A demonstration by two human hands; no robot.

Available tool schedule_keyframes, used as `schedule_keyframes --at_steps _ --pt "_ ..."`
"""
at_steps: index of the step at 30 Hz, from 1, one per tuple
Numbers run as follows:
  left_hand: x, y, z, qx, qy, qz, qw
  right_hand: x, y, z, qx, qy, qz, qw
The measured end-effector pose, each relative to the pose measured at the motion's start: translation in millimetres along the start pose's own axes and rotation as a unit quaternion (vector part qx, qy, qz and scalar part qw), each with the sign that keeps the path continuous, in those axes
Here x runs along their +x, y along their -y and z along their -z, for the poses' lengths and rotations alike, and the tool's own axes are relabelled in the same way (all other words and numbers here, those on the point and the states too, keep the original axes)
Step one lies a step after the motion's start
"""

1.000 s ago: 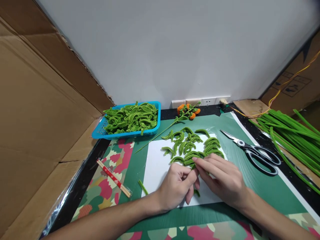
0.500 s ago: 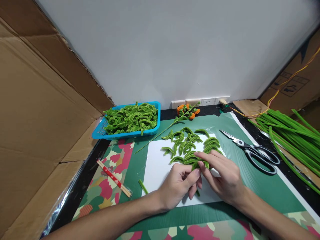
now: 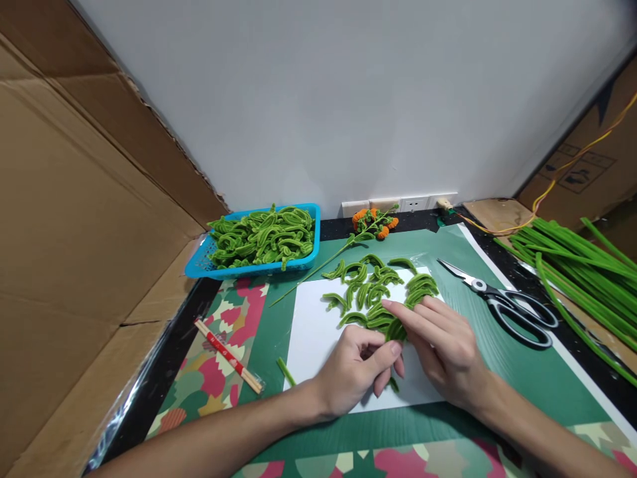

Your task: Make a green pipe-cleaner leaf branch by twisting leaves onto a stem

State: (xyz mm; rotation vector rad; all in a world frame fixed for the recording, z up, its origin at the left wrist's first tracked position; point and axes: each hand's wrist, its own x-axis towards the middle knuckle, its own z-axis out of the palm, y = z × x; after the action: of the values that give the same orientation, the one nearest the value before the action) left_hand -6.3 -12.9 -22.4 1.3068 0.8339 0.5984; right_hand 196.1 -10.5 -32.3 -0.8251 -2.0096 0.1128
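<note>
Dozens of bent, fuzzy green pieces [image 3: 263,232] heap the blue basket [image 3: 317,229] at half past ten from the white paper [image 3: 311,332], so I'd judge plenty is done. Loose pieces [image 3: 423,284] lie on that paper, some in a row, others scattered, and seem left to deal with, as do the long straight stems [image 3: 577,265] at half past two. The left hand [image 3: 355,368] is curled, thumb near its fingers; whether it pinches a piece, I can't tell. The right hand [image 3: 450,342] stretches its forefinger over the nearest pieces, any grip hidden from me. Scissors [image 3: 479,285] lie on the green mat [image 3: 562,392], nearer than the stems; chopsticks [image 3: 226,355] sit at nine, an orange-flowered sprig [image 3: 365,234] at twelve, before a pale wall [image 3: 378,113]. Cardboard [image 3: 64,199] stands at ten.
</note>
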Motion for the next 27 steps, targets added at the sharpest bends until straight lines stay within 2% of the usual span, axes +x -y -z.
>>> schedule_keyframes --at_steps 9,11,15,18,21,27 --pt "0 -2 -1.4 0.029 -0.006 0.01 1.0 -1 -4 5 0.037 -0.037 0.043 0.998" --pt "0 0 -0.2 0.016 -0.008 0.012 1.0 0 -4 4 0.024 -0.054 0.041 0.997" --pt "5 3 0.0 0.012 -0.018 -0.003 1.0 2 -10 4 -0.02 -0.065 0.091 0.993" --pt "7 2 -1.5 0.016 -0.019 -0.033 0.999 4 -13 6 -0.034 -0.074 0.097 0.992" --pt "7 1 -1.6 0.021 -0.019 -0.046 0.999 4 -16 8 -0.025 -0.069 0.092 0.993" --pt "9 3 -1.3 0.042 0.003 -0.024 0.999 5 -24 14 -0.048 -0.057 0.116 0.99"
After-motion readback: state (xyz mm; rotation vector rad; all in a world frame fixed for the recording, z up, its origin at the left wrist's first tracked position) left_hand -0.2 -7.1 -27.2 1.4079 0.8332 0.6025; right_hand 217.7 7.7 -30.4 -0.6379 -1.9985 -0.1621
